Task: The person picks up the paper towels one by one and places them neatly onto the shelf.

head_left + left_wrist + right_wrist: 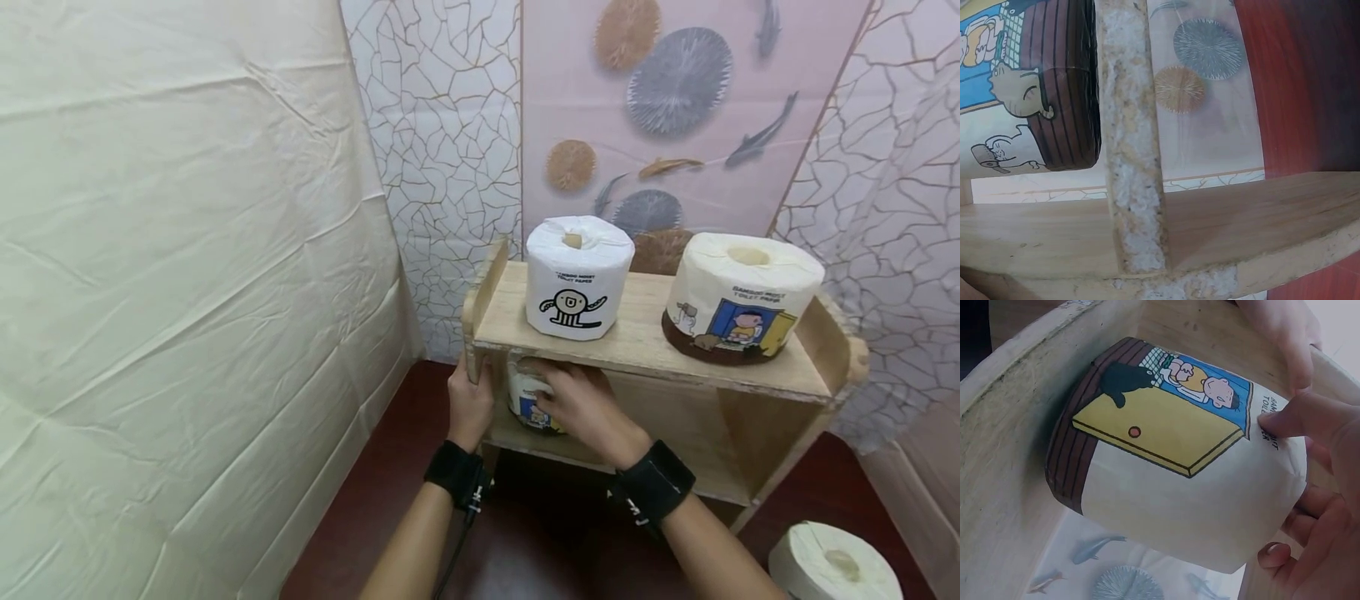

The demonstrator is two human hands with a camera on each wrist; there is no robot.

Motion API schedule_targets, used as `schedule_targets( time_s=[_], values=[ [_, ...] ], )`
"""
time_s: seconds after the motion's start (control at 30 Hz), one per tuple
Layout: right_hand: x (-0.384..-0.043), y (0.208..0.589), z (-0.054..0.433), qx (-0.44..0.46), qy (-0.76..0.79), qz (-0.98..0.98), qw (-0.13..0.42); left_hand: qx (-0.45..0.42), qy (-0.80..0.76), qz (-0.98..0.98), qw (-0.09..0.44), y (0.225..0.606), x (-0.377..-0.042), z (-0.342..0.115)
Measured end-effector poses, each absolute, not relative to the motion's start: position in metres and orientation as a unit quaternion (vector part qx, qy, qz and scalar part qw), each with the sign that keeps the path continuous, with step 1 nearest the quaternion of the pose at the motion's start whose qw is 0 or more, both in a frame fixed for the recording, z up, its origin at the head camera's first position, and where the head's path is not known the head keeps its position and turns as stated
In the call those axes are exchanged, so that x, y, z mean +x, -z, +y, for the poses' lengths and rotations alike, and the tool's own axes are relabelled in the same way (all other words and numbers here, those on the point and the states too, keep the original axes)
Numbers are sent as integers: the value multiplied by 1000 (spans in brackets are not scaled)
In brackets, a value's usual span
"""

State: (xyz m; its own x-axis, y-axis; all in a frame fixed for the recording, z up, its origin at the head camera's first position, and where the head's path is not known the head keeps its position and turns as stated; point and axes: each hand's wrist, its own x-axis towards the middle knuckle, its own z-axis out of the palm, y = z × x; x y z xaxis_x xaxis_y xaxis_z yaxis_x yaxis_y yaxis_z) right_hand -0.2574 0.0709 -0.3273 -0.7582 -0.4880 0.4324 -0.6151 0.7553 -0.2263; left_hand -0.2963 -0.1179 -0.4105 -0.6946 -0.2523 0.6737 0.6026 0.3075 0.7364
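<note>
A wrapped toilet roll (534,402) with a cartoon print stands on the lower board of a small wooden shelf (645,358), at its left end. My right hand (581,408) holds this roll near its top; in the right wrist view the thumb (1291,419) presses the printed wrapper and the other fingers bend at the roll's top end. My left hand (471,404) grips the shelf's left side panel (1004,381) by its front edge. Up close in the left wrist view are the roll's brown striped base (1063,87) and the lower board's rough edge (1132,137).
On the top board stand a white toilet roll (577,279) at left and a cream roll (738,300) at right. Another roll (836,567) sits on the dark red floor (360,517) at lower right. Fabric walls (187,250) enclose the left and back.
</note>
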Motion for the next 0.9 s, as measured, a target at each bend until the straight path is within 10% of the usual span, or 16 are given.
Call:
schedule_targets(
  time_s=[0.9],
  values=[
    [-259, 340, 75, 313, -210, -912, 161, -126, 580, -716, 366, 411, -295, -118]
  ],
)
